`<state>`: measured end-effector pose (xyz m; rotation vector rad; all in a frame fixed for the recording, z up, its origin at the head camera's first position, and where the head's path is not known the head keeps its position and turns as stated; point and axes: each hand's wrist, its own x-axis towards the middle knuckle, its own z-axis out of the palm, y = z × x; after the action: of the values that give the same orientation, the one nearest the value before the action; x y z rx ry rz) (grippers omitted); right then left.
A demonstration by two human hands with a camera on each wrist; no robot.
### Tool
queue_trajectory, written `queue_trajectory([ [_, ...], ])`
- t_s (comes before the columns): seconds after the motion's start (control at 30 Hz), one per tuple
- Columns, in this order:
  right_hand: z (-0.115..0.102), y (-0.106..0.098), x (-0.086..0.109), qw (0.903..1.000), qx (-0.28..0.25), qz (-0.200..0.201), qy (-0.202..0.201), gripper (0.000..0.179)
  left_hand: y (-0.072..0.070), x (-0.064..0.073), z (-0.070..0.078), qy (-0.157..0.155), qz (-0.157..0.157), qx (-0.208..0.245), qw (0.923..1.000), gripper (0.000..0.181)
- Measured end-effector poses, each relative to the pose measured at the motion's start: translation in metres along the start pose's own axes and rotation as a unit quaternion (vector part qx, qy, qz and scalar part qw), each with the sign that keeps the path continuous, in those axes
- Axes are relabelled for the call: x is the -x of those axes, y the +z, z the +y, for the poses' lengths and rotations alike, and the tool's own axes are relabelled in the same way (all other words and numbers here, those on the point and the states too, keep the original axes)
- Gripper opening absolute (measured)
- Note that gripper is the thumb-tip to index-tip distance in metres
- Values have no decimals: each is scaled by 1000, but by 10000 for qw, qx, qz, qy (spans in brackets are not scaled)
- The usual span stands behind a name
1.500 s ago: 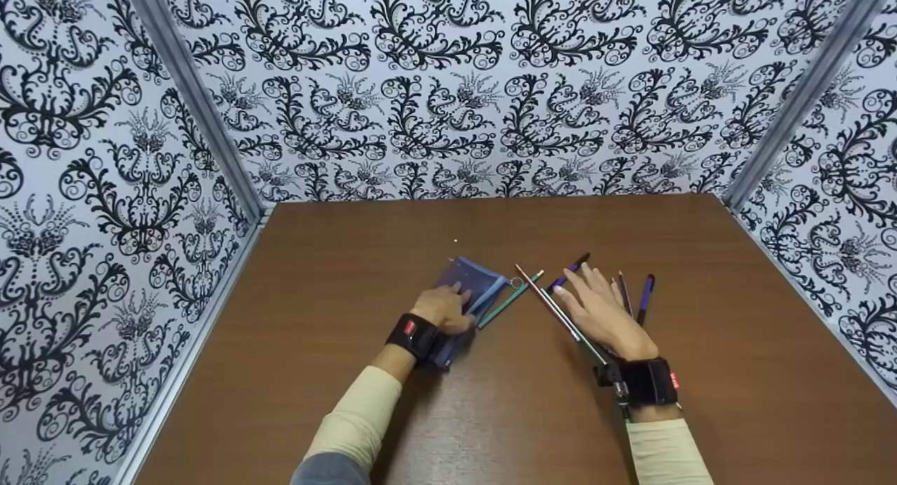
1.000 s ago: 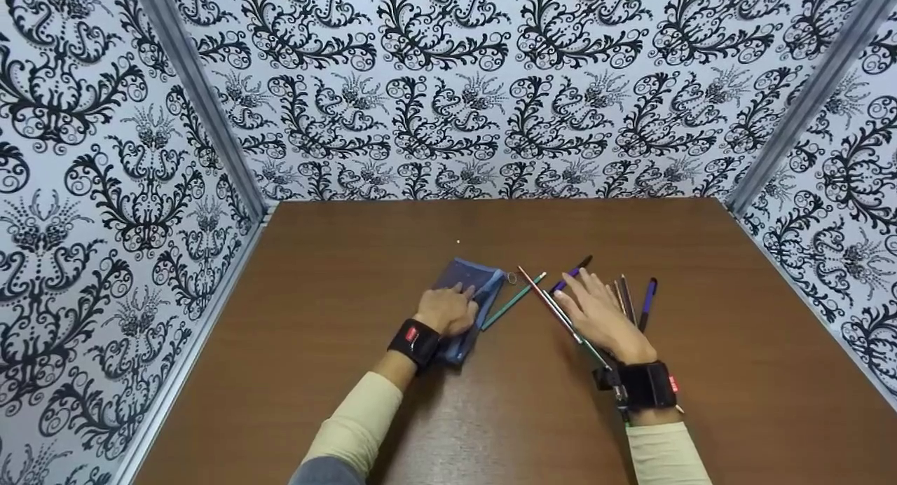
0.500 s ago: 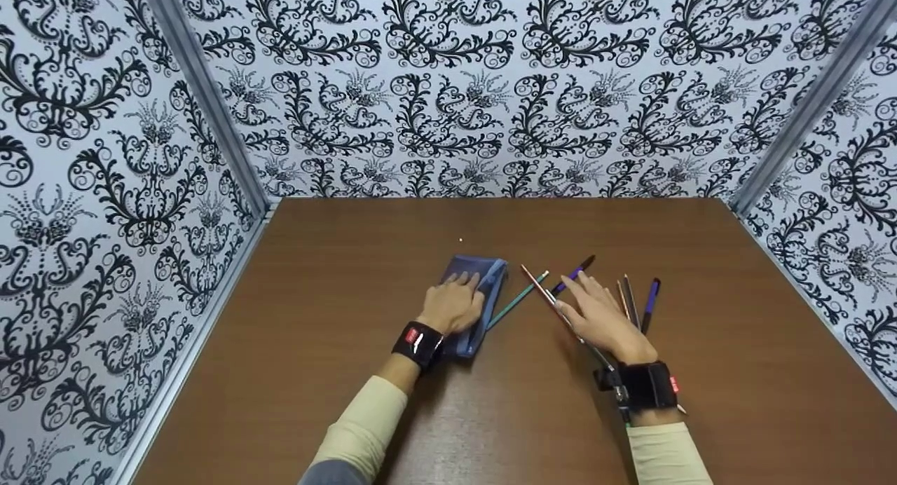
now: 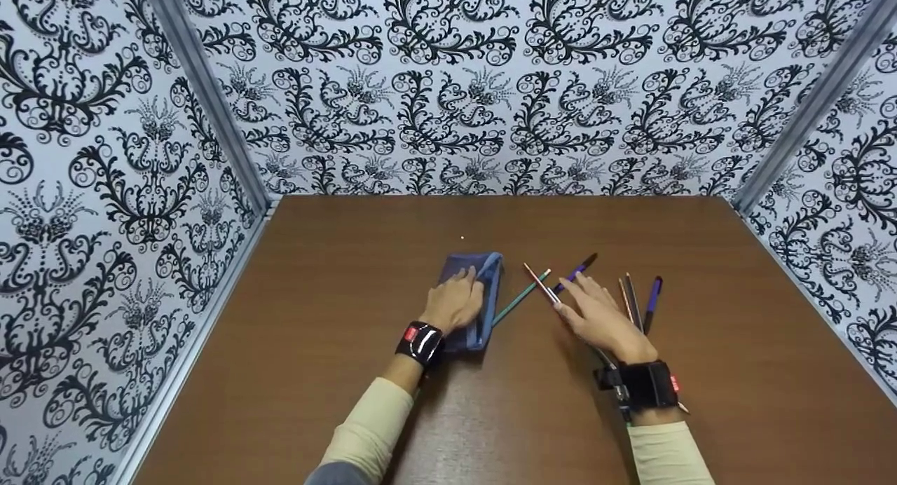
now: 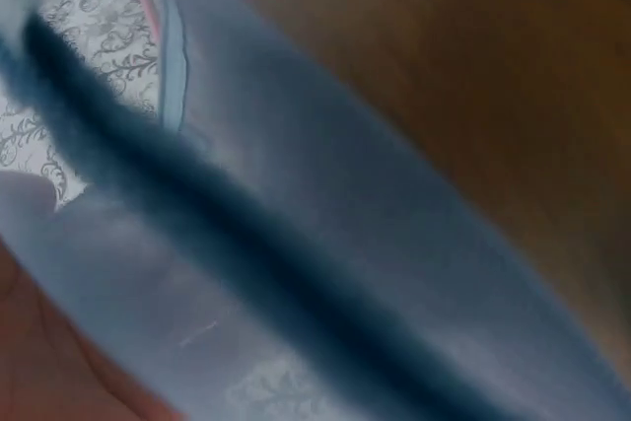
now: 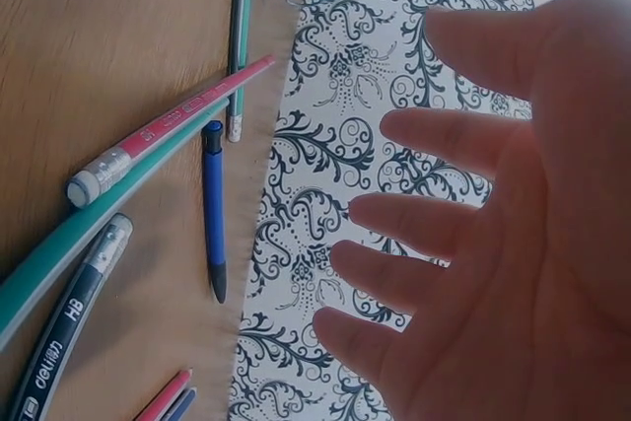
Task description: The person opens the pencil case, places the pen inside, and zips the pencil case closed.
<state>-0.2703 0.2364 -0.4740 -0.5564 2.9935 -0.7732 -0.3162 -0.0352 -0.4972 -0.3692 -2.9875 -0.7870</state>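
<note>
My left hand holds a see-through blue zip pouch, its fingers laid across the top face. In the left wrist view the pouch fills much of the picture, blurred, with a dark band along it and part of the palm at lower left. The right hand hangs over the pencils and holds nothing. Its fingers are spread in the right wrist view. Near it lie a red pencil, a green pencil, a dark HB pencil and a blue pen.
Further right on the brown table are a second blue pen and two slim pencils. A tiny white speck lies behind the pouch. Patterned walls rise at the back and both sides.
The left hand has turned the pouch more upright in the head view and shifted slightly right, its fingers now reaching further forward. The right hand has hardly moved.
</note>
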Motion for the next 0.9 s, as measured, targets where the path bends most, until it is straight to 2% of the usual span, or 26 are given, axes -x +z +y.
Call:
queue_trajectory([
  [0.17, -1, 1, 0, 10000, 14, -34, 1, 56, -1, 0, 4, -294, 276, 454, 9982, 57],
  [0.4, -2, 1, -1, 9998, -13, -173, 26, 57, -4, 1, 8, -628, 705, 1005, 9905, 54],
  [0.63, -2, 3, -3, 9998, 25, -185, 18, 56, -5, 1, 8, -726, 732, 1314, 9859, 51],
  [0.9, -1, 5, -3, 9999, 68, -155, 35, 54, -5, 1, 9, -988, 800, 1893, 9737, 52],
])
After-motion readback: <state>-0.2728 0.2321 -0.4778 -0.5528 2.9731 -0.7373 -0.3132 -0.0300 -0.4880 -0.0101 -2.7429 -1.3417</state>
